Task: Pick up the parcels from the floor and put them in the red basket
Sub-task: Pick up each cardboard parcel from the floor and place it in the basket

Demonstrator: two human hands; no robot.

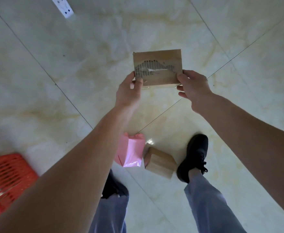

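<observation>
A flat brown cardboard parcel (158,67) with a torn patch on its top face is held up above the floor. My left hand (129,89) grips its near left corner, thumb on top. My right hand (192,88) grips its near right corner the same way. On the floor between my feet lie a pink plastic parcel (132,153) and a small brown cardboard box (159,162), side by side. The red basket (6,175) stands at the lower left, partly cut off by the frame edge and my left forearm.
The floor is pale marbled tile (70,64) with dark grout lines. A white power strip (63,6) lies at the top left. My black shoes stand by the parcels, the right one (195,157) beside the small box.
</observation>
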